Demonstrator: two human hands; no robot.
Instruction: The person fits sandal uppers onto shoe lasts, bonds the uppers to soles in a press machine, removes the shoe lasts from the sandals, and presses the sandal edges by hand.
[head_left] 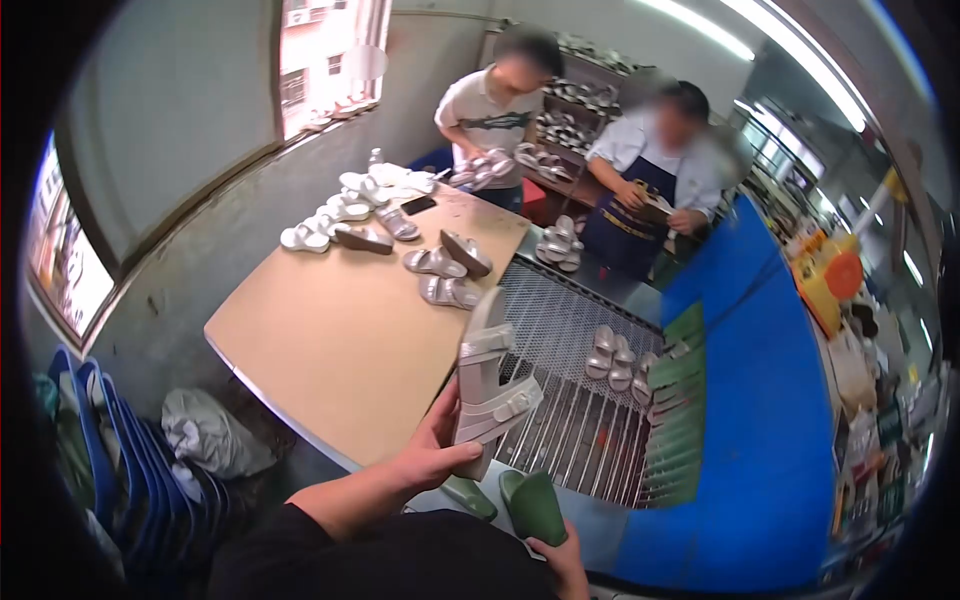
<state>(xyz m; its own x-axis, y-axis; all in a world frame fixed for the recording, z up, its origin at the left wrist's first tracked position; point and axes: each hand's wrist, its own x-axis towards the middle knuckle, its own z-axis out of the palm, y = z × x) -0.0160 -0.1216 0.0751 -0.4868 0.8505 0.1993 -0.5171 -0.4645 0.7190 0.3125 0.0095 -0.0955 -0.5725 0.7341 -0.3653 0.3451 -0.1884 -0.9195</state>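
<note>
My left hand [440,452] is closed around the heel end of a silver-beige two-strap sandal [490,385], which it holds upright over the table edge. A light buckle shows on the lower strap. Low in the view, my right hand [562,558] grips a green slipper [533,505], its fingers partly hidden beneath. Beside that lies a second green slipper [468,497], partly covered by my left wrist. Several silver sandals [440,275] rest on the tan tabletop [330,310] beyond my left hand, some standing on their sides.
A conveyor of mesh and metal rods [580,430] carries sandals [620,360] toward green curtain strips [680,430] under a blue housing [765,400]. Two people [490,115] handle footwear across the table. White sandals [345,205] and a phone [418,204] sit farther back. Blue stacked chairs [130,460] stand left.
</note>
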